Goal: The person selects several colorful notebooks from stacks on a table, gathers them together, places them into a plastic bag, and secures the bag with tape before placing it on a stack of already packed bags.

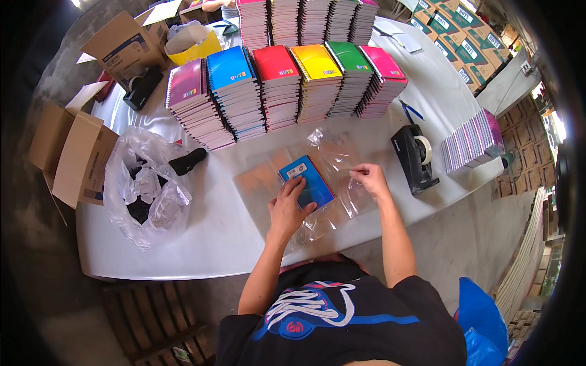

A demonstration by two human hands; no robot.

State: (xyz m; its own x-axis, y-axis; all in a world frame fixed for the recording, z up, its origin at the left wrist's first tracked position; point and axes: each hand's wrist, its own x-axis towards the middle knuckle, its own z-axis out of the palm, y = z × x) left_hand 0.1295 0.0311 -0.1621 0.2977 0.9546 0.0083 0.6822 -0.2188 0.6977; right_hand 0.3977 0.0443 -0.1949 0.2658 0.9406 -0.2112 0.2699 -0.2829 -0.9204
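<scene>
A blue spiral notebook (316, 188) lies tilted on the table in front of me, its back cover up with a white label on it. My left hand (289, 208) rests on its lower left part with the fingers spread. Clear plastic film (347, 198) lies crinkled around the notebook's right side. Its right part is pinched between the thumb and fingers of my right hand (370, 179), which is apart from the notebook. Under both, flat see-through sheets with a brownish tint (256, 180) cover part of the tabletop.
Tall stacks of coloured notebooks (278, 85) stand beyond my hands. On the right are a black tape dispenser (410, 160), blue-handled pliers (412, 111) and a purple notebook pile (470, 146). A plastic bag of crumpled scraps (122, 201) and open cartons (76, 155) sit left.
</scene>
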